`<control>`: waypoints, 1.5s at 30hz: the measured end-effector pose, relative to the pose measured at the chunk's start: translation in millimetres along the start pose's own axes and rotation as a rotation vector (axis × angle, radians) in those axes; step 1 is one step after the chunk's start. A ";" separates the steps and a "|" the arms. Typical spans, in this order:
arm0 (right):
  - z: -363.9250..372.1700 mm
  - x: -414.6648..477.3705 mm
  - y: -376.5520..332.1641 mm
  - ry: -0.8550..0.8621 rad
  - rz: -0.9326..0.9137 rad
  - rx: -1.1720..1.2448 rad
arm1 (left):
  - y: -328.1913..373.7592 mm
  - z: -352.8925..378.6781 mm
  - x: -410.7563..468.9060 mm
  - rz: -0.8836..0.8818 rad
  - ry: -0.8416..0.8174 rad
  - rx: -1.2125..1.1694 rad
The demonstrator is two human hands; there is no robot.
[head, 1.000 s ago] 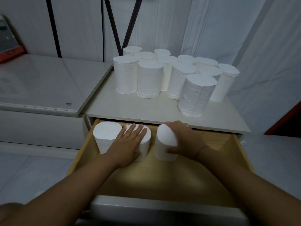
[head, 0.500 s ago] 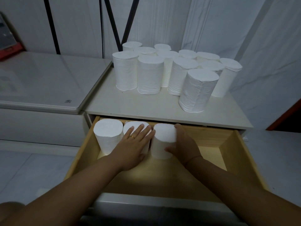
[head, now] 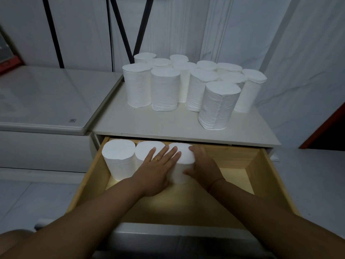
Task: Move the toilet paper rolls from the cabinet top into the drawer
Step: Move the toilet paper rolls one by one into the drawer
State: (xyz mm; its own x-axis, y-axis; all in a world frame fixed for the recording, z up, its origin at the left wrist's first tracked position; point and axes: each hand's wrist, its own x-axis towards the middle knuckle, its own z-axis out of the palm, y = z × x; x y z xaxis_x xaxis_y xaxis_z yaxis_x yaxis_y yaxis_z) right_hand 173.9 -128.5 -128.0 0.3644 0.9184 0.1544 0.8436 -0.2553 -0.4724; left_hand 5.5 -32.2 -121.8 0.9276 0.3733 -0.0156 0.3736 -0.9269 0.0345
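Three white toilet paper rolls stand upright in a row along the back left of the open wooden drawer (head: 261, 176): the left roll (head: 118, 157), the middle roll (head: 144, 151) and the right roll (head: 183, 161). My left hand (head: 158, 167) lies flat with straight fingers over the middle and right rolls. My right hand (head: 202, 163) grips the right roll's right side, thumb curled on its front. Several more rolls (head: 218, 105) stand clustered on the white cabinet top (head: 168, 124).
A low white unit with a glossy top (head: 46, 98) adjoins the cabinet on the left. White curtains hang behind. The drawer's right half shows bare wood (head: 233, 176). A dark red-edged object (head: 326, 133) stands at the far right.
My right hand has pushed the right roll leftward and back until it sits against the middle roll. My left hand stayed over the middle roll, its fingers now reaching onto the right roll.
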 end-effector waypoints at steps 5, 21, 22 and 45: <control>2.7 2.2 3.8 -0.028 0.015 -0.002 | 5.3 4.6 -0.6 -0.033 0.029 0.039; -145.4 55.6 -9.5 0.482 -0.101 -0.202 | 6.9 14.6 4.4 -0.051 0.109 0.060; -153.5 63.1 -4.9 0.479 -0.077 -0.236 | 7.4 13.4 4.2 -0.049 0.106 0.058; -182.5 67.4 15.5 0.135 -0.078 -0.047 | 12.0 5.2 5.6 -0.035 0.110 -0.017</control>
State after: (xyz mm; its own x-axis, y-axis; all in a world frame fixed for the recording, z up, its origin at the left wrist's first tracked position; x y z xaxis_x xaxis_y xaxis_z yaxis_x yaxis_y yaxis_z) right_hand 283.5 -125.7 33.4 0.3440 0.8876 0.3062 0.8878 -0.2013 -0.4138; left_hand 15.1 -41.5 -126.7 0.9080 0.4086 0.0930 0.4053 -0.9127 0.0528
